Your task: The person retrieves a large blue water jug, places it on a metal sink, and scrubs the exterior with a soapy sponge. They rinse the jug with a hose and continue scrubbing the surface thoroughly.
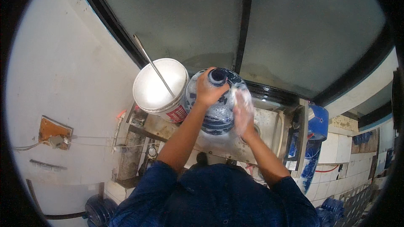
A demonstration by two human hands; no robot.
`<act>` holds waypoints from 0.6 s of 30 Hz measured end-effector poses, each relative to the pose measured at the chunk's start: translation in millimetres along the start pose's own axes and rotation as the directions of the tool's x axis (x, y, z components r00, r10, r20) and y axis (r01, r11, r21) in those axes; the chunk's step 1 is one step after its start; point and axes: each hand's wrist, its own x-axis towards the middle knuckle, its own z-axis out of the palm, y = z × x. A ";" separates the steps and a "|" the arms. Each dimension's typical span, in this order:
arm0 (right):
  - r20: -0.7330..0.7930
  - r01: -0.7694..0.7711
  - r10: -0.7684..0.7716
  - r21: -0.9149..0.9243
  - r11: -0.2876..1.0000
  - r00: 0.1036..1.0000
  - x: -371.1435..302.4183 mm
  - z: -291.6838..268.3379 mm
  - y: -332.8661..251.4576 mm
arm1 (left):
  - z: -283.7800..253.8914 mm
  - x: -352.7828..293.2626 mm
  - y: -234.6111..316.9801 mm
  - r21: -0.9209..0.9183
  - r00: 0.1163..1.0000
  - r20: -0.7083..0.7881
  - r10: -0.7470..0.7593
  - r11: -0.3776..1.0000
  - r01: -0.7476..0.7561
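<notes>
Soapy blue jug [216, 117] at the sink [269, 130]; white bucket [141, 90] at ten o'clock.
Our left grip [209, 90] clasps its neck; our foamy right grip [243, 114] touches its three-o'clock side, whether holding anything we cannot tell.

blue jug [218, 125] — mottled with white foam [219, 111]; white bucket [147, 86] — red label [176, 113]; navy shirt [223, 195]

Grey windowpanes [181, 17] in a black frame [245, 17] meet a scuffed white wall [63, 71]. White tiles [355, 174] line the right side.
</notes>
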 end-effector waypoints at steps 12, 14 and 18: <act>0.099 -0.166 0.155 0.114 0.980 0.983 68.1 -14.8 33.4 | -17.9 24.7 7.4 -0.325 0.928 0.359 0.096 0.945 0.028; 0.005 -0.070 0.071 0.257 0.964 0.997 13.7 -11.9 30.3 | -4.6 -0.3 0.4 -0.179 0.993 0.087 -0.085 0.979 0.100; 0.017 -0.121 0.122 0.334 0.935 0.992 22.5 2.9 46.8 | 9.2 -3.8 4.4 0.224 0.990 -0.138 -0.041 0.972 0.071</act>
